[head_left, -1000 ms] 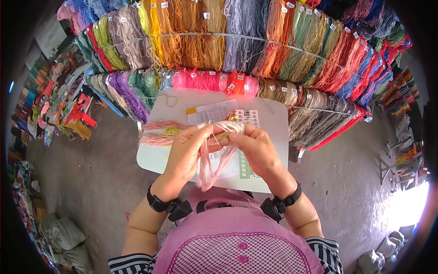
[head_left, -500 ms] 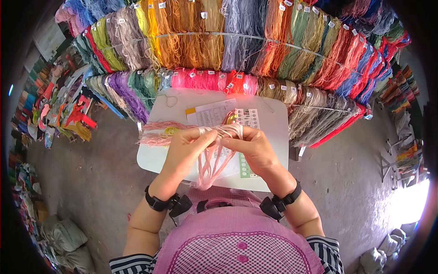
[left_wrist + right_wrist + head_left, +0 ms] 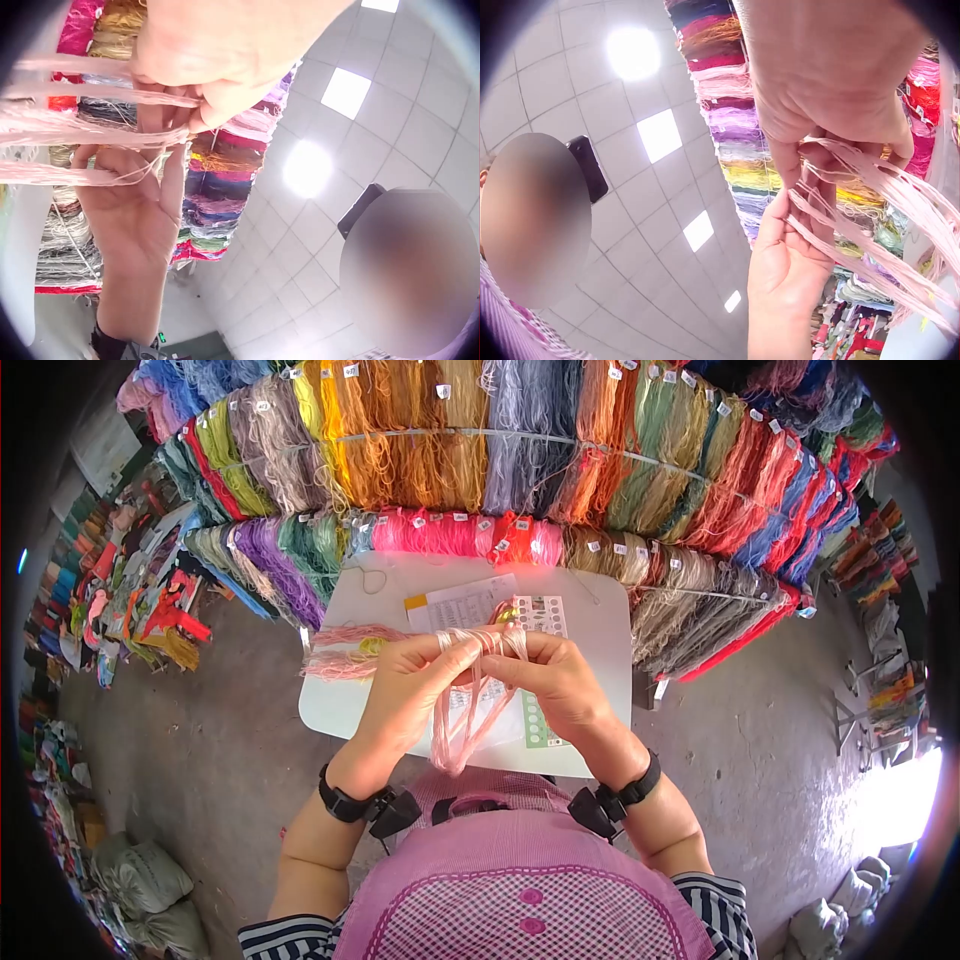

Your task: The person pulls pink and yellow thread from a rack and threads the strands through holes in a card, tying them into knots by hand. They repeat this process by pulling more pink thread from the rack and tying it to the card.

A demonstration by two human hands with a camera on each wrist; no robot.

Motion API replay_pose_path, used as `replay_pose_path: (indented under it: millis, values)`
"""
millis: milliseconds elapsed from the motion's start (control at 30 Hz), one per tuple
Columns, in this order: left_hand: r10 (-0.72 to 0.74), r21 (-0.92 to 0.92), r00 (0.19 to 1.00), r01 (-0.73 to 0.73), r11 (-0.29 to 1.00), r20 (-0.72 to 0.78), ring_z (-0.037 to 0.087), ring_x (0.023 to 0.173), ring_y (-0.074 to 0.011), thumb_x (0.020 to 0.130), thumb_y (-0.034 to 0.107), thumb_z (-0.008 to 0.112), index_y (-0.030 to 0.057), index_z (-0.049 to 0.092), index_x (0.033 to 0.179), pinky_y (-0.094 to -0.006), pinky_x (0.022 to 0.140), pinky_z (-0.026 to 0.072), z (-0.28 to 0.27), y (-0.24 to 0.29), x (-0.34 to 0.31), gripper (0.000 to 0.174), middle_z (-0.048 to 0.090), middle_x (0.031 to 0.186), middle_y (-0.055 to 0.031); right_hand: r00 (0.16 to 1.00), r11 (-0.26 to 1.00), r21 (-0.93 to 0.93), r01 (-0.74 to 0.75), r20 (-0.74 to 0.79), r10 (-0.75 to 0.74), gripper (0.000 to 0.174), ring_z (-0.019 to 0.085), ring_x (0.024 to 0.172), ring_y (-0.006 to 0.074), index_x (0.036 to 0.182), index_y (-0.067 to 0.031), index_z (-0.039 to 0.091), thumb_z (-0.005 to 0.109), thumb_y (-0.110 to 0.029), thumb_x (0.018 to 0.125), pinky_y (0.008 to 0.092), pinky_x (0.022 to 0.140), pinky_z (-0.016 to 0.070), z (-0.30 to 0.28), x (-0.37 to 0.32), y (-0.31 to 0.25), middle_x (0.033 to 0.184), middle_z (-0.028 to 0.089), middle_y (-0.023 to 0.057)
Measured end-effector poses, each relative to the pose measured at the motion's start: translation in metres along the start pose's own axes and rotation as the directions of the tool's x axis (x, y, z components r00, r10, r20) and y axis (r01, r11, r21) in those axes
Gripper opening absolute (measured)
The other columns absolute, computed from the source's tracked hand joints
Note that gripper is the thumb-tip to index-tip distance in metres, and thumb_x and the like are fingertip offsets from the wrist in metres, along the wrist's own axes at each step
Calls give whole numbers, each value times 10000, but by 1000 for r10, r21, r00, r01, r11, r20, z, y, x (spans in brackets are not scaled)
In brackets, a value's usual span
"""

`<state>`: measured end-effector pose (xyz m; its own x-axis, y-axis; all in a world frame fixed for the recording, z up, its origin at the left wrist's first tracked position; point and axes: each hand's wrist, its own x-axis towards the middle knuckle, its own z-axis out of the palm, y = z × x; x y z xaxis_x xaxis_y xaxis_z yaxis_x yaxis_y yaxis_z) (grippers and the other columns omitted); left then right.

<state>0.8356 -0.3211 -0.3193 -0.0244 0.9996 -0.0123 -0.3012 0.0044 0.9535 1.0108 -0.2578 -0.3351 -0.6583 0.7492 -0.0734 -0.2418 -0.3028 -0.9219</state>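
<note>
Both hands hold a skein of pale pink thread (image 3: 452, 745) over the front of the white table. The left hand (image 3: 408, 670) pinches strands between thumb and fingers. Beside it, the right hand (image 3: 553, 675) has strands looped over its fingers, its thumb close to the other thumb. From the fingers the skein hangs in spread loops that narrow to a point at the bottom. Thin single strands (image 3: 150, 171) run between the fingertips in the left wrist view. The right wrist view shows separate bundles of pink thread (image 3: 900, 199) draped away from both hands.
Another pink bundle (image 3: 345, 665) with some yellow-green lies on the table's (image 3: 340, 705) left side. A printed sheet (image 3: 465, 608) and a card with rows of circles (image 3: 545, 615) lie behind the hands. Racks of coloured thread (image 3: 430, 470) stand at the back.
The thumbs have come closer together, and the right hand's fingers have shifted among the strands. The hanging loops have spread from a tighter bunch into separate strands.
</note>
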Motion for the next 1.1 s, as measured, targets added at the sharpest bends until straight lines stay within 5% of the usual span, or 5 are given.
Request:
replay_pose_path:
  millis: [267,433,567,733,1100]
  values:
    - [43,13,998,-44,999,39,649,1001,-171,985,174,547,-78,655,1111,-310,879,529,-8,-9,4,302,661,1174,-155,995,993,63,103,-12,-102,148,634,910,119,978,-2,697,691,-108,874,275,849,478,-1,2,4,994,702,63]
    - [-13,-92,999,10,996,-35,651,1038,-223,1005,247,512,-83,638,1129,-349,905,538,-4,-4,5,374,630,1218,-192,998,932,361,-30,59,9,164,633,913,112,975,-16,683,664,-163,905,254,844,463,-23,5,14,1004,705,57]
    - [-46,-241,999,51,969,24,647,1057,-233,1010,269,499,-91,633,1127,-366,917,540,8,5,4,401,614,1241,-200,998,988,139,-60,36,55,211,621,875,104,1022,-10,689,662,-186,909,248,808,446,-11,5,12,984,703,44]
    - [91,190,994,-100,977,57,666,982,-200,991,232,545,-59,675,1061,-342,895,539,-5,-3,6,326,678,1105,-166,1000,999,32,26,-6,-26,210,587,846,91,1012,-16,718,713,-172,872,249,783,413,-5,-4,5,947,696,25]
    - [46,47,999,-46,998,8,659,914,-152,894,60,669,-27,693,974,-318,869,539,-9,-5,3,120,697,1005,-97,1000,997,75,20,-19,-19,195,610,883,104,988,-13,721,743,-148,849,269,825,441,-7,-7,5,943,703,38]
